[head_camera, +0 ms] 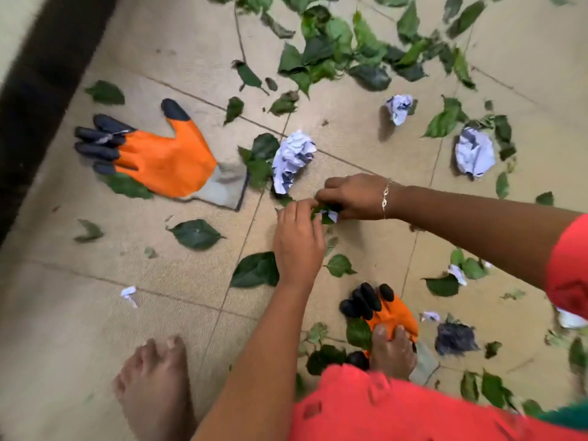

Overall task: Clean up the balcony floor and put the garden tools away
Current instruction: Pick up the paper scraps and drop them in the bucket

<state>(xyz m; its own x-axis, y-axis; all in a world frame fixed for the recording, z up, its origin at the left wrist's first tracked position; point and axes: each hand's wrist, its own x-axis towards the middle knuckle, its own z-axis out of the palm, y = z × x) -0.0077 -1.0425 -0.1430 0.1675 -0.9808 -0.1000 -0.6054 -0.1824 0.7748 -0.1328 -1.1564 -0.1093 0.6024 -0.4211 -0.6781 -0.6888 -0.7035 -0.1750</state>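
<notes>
Two orange gloves lie on the floor (79,329): one (165,160) at left, one (391,316) under a bare foot (393,351). Three big paper balls (292,157) and many leaves (334,49) lie scattered. Both arms reach forward; left hand (299,243) and right hand (350,195) meet mid-floor, each grip pinching one wad (327,214) of leaves and paper
</notes>
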